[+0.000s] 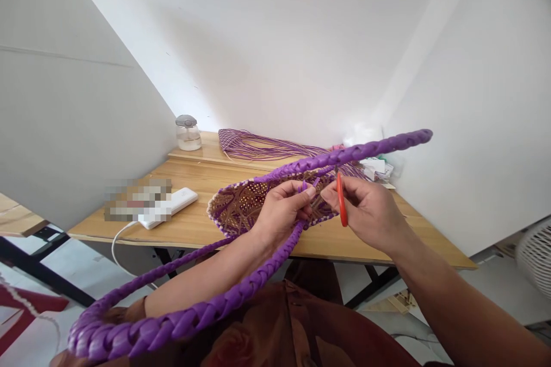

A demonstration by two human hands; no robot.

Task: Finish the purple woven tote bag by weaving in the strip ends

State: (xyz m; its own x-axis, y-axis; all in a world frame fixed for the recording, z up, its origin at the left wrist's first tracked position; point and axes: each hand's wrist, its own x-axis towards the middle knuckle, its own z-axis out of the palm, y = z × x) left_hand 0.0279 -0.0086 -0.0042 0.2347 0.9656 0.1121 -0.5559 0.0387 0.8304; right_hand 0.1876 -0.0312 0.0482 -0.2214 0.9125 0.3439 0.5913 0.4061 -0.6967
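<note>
A woven basket (241,202) in purple, brown and cream lies on the wooden table, its open inside facing me. Two braided purple handles rise from its rim: the near handle (172,324) loops toward me past my left arm, and the far handle (361,152) points out to the right. My left hand (287,202) is closed in a pinch at the near handle's end, holding a thin purple strip (303,187). Close by on the right, my right hand (370,209) is closed around red-handled scissors (342,200); their blades are mostly hidden.
A bundle of long purple strips (267,146) joined to a woven piece lies at the back by the wall. A lidded glass jar (188,135) stands at the back left. On the left lies a white power strip (172,206) with its cable. A fan (536,255) is at far right.
</note>
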